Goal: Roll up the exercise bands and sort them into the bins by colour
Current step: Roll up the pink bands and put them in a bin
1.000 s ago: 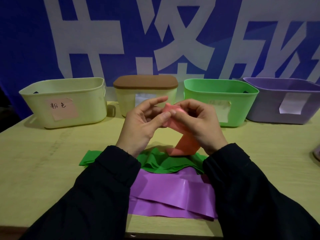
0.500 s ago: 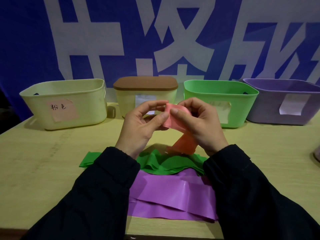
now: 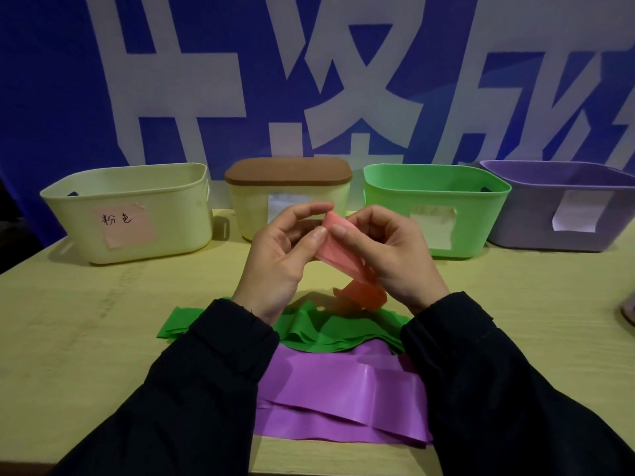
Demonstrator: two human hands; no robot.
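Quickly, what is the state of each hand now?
Left hand: pinches the rolled end of the pink exercise band.
Right hand: grips the same band.

A partly rolled pink band (image 3: 338,235) is being held above the green band (image 3: 330,329), its loose tail hanging; the purple band (image 3: 340,400) is lying nearer.

Plenty of bare table (image 3: 86,324) off to the left and right of the arms. Straight ahead is a wall of four containers: cream bin (image 3: 134,214), lidded box (image 3: 288,194), green bin (image 3: 436,207), purple bin (image 3: 563,204), with only narrow gaps between them. Green band (image 3: 330,329) and purple band (image 3: 343,400) cover the near middle.
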